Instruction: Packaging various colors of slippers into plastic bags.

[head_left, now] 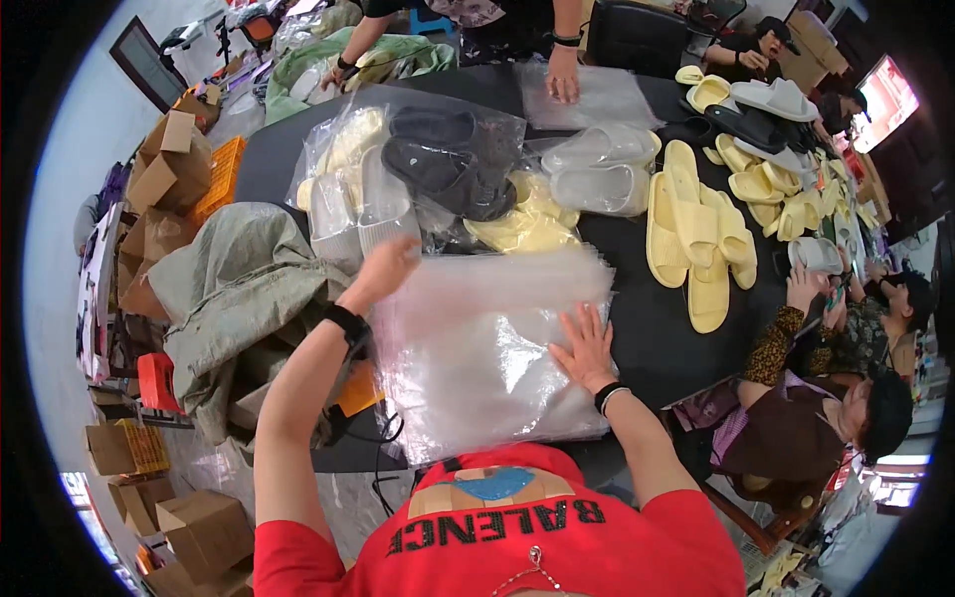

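A stack of clear plastic bags [468, 378] lies flat on the dark table in front of me. My right hand [585, 348] rests on the right side of the stack, palm down with fingers spread. At the far left corner of the stack, my left hand [386, 271] has its fingers curled at the upper edge of a clear plastic bag [497, 284], whose far strip is smeared by motion. Just beyond that hand are bagged slippers: a grey pair [383, 204], a black pair [433, 164] and yellow ones [527, 214].
Grey slippers in plastic [602, 184] and loose yellow slippers [691, 234] lie to the right. Across the table a person's hand [563, 80] rests on more bags. Other people sit along the right. A grey-green sack [239, 289] and cardboard boxes [204, 537] are at left.
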Tool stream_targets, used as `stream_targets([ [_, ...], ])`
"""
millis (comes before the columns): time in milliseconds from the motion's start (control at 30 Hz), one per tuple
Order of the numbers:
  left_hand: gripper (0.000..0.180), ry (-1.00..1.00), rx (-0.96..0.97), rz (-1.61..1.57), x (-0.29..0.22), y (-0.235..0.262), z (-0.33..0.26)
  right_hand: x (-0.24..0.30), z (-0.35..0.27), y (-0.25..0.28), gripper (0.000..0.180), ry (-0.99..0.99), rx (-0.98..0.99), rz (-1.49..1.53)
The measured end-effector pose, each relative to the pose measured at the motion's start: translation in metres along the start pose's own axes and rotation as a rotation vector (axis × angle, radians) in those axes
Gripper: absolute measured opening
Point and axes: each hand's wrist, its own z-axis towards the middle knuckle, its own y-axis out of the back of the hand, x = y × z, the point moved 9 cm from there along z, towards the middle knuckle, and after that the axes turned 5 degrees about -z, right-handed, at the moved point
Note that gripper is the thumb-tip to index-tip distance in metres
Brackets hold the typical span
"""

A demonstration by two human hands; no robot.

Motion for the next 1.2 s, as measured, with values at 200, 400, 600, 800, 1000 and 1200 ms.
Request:
stream_targets([
  [200, 0.032, -0.01, -0.026, 0.441, 0.024, -0.062, -0.028, 0.003, 0.002, 0.0, 0.063, 0.006, -0.036, 0.007],
  [400, 0.034, 0.001, -0.023, 0.452, 0.02, -0.069, -0.028, -0.002, -0.003, -0.004, 0.063, -0.001, -0.05, 0.023],
  [600, 0.029, 0.187, 0.16, 0.378, 0.06, -0.071, -0.028, -0.058, 0.019, -0.001, 0.056, -0.106, 0.0, 0.568],
  [800, 0.052, 0.222, 0.182, 0.461, -0.005, -0.052, 0.033, -0.106, 0.042, 0.004, 0.07, -0.552, -0.201, 1.288],
  [1000, 0.097, 0.145, 0.515, 0.428, -0.001, -0.132, 0.015, -0.054, 0.059, 0.001, 0.08, -0.49, -0.001, 1.381],
  [1200, 0.087, 0.114, 0.492, 0.351, -0.013, -0.121, 0.022, -0.058, 0.036, 0.036, 0.077, -0.698, -0.303, 0.495],
])
